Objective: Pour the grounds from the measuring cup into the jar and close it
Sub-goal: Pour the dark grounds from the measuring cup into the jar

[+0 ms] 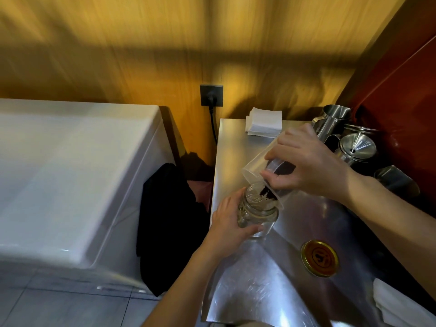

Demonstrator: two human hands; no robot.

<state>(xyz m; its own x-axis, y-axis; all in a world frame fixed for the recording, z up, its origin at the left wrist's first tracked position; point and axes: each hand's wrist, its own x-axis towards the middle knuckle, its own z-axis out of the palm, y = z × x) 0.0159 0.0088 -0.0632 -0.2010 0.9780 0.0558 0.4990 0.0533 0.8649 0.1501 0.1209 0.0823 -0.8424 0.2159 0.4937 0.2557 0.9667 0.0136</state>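
Note:
A clear glass jar [258, 213] stands open near the left edge of the steel counter [254, 286]. My left hand [230, 223] wraps around its left side. My right hand [306, 161] holds a clear plastic measuring cup [256, 165] tipped steeply, its rim over the jar's mouth. Dark grounds [267, 193] lie at the cup's lower lip and slide toward the jar's mouth. The jar's gold lid [319, 257] lies flat on the counter to the right of the jar, nearer to me.
Several steel pitchers and a funnel [354, 142] crowd the counter's back right. A stack of white paper filters [263, 122] sits at the back edge. A white cloth [398, 303] lies at the near right. A black cloth [169, 223] hangs beside a white appliance [70, 173] on the left.

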